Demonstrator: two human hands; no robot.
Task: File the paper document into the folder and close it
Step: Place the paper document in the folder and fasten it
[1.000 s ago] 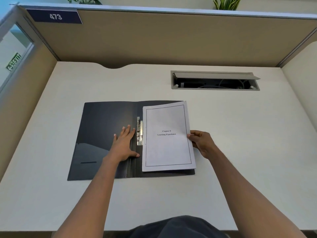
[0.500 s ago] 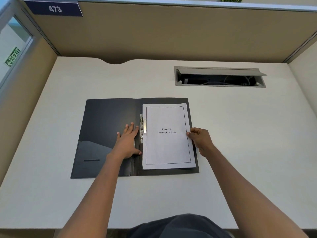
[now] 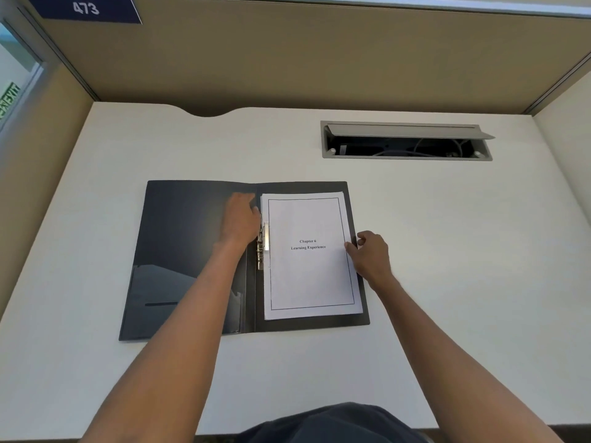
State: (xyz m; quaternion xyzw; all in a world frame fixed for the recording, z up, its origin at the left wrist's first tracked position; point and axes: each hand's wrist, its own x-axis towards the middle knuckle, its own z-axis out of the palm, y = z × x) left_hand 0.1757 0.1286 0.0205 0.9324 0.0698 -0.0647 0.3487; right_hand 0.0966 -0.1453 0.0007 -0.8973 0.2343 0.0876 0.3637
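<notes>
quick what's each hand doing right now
Left hand: open, resting by the folder's metal clip, holding nothing.
Right hand: fingers pinching the paper document's right edge.

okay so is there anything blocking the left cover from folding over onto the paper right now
Yes: the left hand lies on the spine beside the metal clip, in the cover's path. The right hand grips the paper's right edge.
</notes>
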